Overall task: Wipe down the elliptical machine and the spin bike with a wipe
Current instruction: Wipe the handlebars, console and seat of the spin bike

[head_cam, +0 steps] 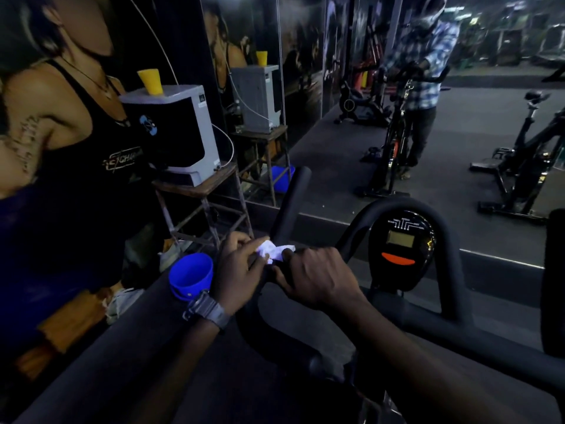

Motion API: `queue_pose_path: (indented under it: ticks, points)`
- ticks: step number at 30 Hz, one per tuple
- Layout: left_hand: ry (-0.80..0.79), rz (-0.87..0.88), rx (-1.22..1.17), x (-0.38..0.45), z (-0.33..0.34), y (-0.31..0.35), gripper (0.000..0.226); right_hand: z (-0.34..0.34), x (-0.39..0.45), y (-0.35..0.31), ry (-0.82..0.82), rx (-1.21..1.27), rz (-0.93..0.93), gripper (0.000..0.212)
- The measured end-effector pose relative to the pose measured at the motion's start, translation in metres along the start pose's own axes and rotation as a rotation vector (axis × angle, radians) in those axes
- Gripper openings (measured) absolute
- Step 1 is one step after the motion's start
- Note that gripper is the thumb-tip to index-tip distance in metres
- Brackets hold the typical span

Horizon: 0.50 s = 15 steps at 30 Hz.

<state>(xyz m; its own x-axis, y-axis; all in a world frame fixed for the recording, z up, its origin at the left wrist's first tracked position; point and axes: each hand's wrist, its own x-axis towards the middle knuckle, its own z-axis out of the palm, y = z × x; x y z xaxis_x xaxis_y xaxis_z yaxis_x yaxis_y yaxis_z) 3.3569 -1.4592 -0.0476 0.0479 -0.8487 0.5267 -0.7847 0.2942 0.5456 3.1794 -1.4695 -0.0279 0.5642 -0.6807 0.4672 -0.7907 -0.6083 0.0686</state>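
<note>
1. Spin bike (pixel 406 325) in hand now: handlebars fill the lower half of the view, small console (pixel 400 243) at about 3 o'clock from the hands.
2. White wipe (pixel 275 250) crumpled between the two hands, right at the base of the upright left horn (pixel 290 203) of the handlebars, touching the bar.
3. Left hand (pixel 241 270), watch on its wrist, at 9 o'clock of the wipe; fingers (pixel 260 246) curled and pinching the wipe's near edge.
4. Right hand (pixel 318 276) at 3 o'clock of the wipe; fingers curled over the bar, thumb side holding the wipe's other end.
5. Judged stage: wiping or re-folding the wipe at the left horn, so the bike's bars look only partly covered.
6. Likely still left on the bike: the curved centre loop, the console, the right horn (pixel 555 270) at the far 3 o'clock edge, and the seat, which is out of view.
7. No elliptical machine in view; cannot tell whether that half is done.
8. Nearby: blue bucket (pixel 191 275) at 9 o'clock of the left hand, a mirror (pixel 428 133) at 12 o'clock reflecting the person and bike.
</note>
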Motion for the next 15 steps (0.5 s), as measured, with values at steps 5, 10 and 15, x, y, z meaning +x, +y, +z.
queue_pose_path:
  ticks: [5,10,15]
  points:
    - [-0.024,-0.011,0.034,0.045,0.009,0.025,0.027,-0.004,0.000,0.001,-0.030,-0.019,-0.011,0.040]
    - [0.021,0.087,0.090,0.124,0.033,0.053,0.016,-0.006,-0.001,0.001,-0.039,0.000,-0.024,0.044]
    - [0.052,0.083,0.072,0.174,0.046,0.063,0.018,-0.007,-0.001,0.001,-0.061,0.029,-0.033,0.046]
